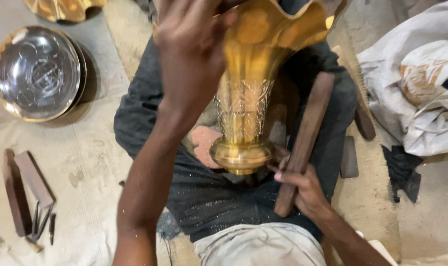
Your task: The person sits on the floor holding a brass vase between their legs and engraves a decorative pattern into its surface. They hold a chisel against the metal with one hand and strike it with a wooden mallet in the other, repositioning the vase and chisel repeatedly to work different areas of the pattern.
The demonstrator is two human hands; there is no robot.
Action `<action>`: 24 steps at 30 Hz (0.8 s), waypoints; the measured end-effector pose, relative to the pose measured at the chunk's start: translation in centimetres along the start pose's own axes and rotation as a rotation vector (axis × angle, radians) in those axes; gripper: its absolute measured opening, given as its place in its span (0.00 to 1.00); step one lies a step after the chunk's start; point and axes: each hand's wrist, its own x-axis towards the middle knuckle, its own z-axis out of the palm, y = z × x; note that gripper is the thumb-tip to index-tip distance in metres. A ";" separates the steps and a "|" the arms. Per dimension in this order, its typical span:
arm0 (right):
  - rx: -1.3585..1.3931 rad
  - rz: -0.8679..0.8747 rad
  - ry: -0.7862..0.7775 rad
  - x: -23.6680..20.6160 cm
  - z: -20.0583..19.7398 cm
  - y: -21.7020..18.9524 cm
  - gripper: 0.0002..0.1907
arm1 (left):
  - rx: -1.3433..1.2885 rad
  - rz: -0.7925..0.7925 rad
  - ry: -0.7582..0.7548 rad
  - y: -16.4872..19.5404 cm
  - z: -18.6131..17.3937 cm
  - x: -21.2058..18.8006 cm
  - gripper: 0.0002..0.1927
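Head view, read from left to right, with the brass vase [248, 88] as landmark. Far left of the vase, a stack of round engraved metal plates [36, 73] lies on the cloth-covered floor [86, 172]; below these, still well left of the vase, are two wooden blocks [24, 189] with a few slender chisels [41, 221] beside them. The left hand [192, 49] is closed over the vase's upper body just under its flared, scalloped rim, steadying it. The vase stands rim-up and slightly tilted, its rounded foot resting on the person's lap, over dark trousers [209, 197] dusted with fine metal filings. Just right of the foot, the right hand [302, 189] is wrapped around a wooden mallet stick [305, 138] that rises alongside the vase; a thin tool seems pinched at the fingertips against the foot, though it is too small to tell. Further right lie more wooden pieces [364, 120] and a crumpled pale cloth sack [421, 83].

Risks, as judged: the polished surface offers little grip, so the vase could turn or slide off the lap under a blow; a glancing strike could scar the engraved band or dent the thin rim; fingers near the foot could be struck.
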 end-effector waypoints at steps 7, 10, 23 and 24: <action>-0.428 -0.109 0.127 1.4 -1.6 -5.1 0.18 | -0.779 -0.706 -0.237 1.5 -1.1 -9.0 0.12; -0.757 -0.352 0.127 1.9 -1.7 -8.3 0.24 | -0.639 -0.672 -0.341 1.6 0.4 -11.0 0.12; -1.603 -0.893 -0.071 7.0 -1.9 -18.2 0.19 | -0.382 -0.469 -0.446 2.1 2.0 -10.6 0.20; -1.641 -0.945 -0.082 7.3 -1.8 -18.9 0.21 | -0.405 -0.451 -0.419 2.2 2.0 -10.5 0.21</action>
